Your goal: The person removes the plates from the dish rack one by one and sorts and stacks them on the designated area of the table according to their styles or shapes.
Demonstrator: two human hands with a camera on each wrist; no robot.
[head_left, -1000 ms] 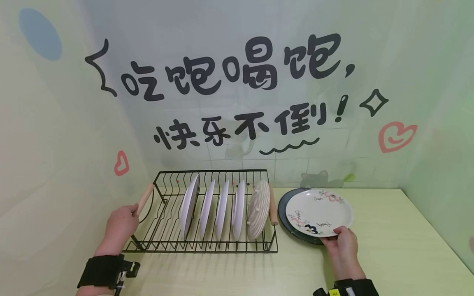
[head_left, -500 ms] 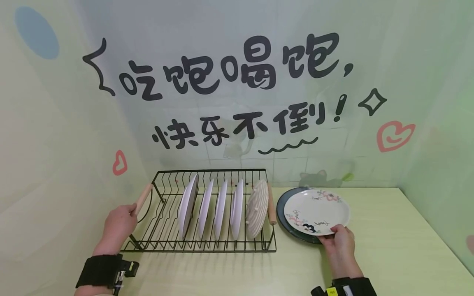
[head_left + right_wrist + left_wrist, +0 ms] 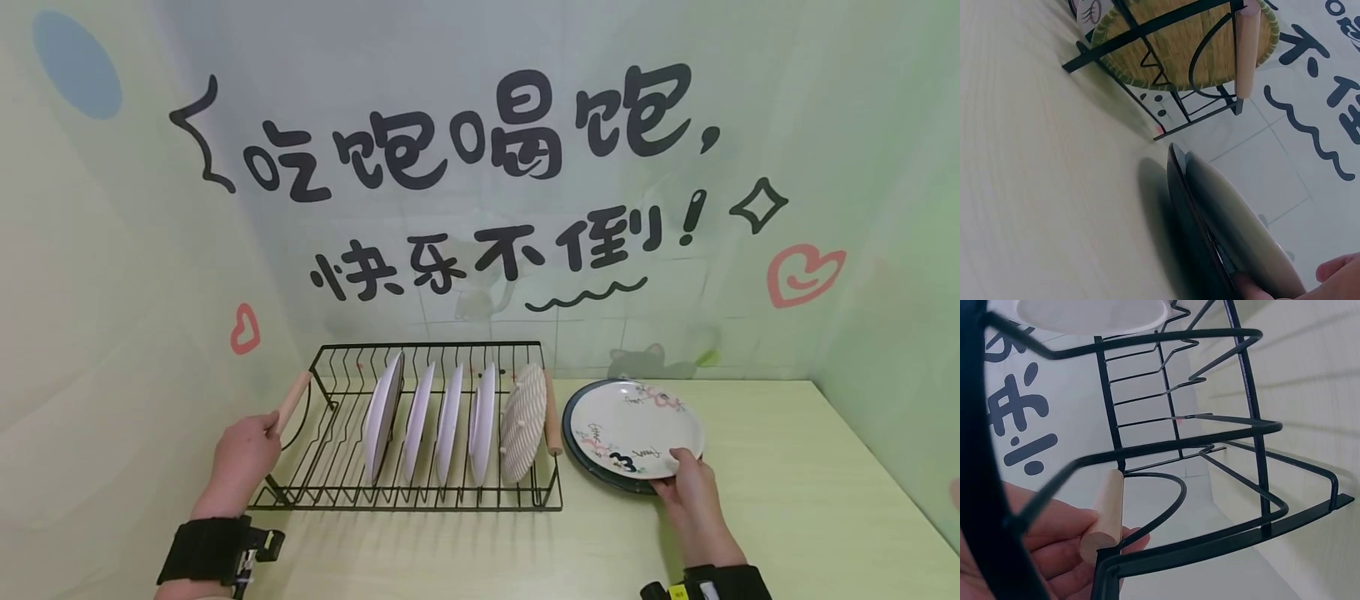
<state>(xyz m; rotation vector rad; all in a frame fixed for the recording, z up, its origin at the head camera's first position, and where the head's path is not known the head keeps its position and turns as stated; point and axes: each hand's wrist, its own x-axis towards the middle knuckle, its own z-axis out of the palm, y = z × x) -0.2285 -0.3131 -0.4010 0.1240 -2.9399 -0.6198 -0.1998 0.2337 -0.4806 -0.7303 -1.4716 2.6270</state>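
Observation:
In the head view, my left hand (image 3: 246,454) grips the left wooden handle (image 3: 293,403) of a black wire dish rack (image 3: 431,343). The left wrist view shows thumb and fingers round that handle (image 3: 1107,509). On the right, my right hand (image 3: 692,492) pinches the near right rim of a white floral plate (image 3: 637,421), thumb on top. A dark plate (image 3: 568,421) lies under it. From the right wrist, fingers reach between the white plate (image 3: 1235,219) and the dark plate (image 3: 1188,231); their tips are partly hidden.
Several white plates (image 3: 450,425) stand upright in the rack, with a woven round tray (image 3: 523,425) at its right end. The rack's right wooden handle (image 3: 552,412) is close to the dark plate. Behind the table (image 3: 810,500) rises a printed wall covering (image 3: 600,350).
The white plate has shifted slightly left over the dark plate, and my right thumb lies further onto its rim. My left hand stays on the handle.

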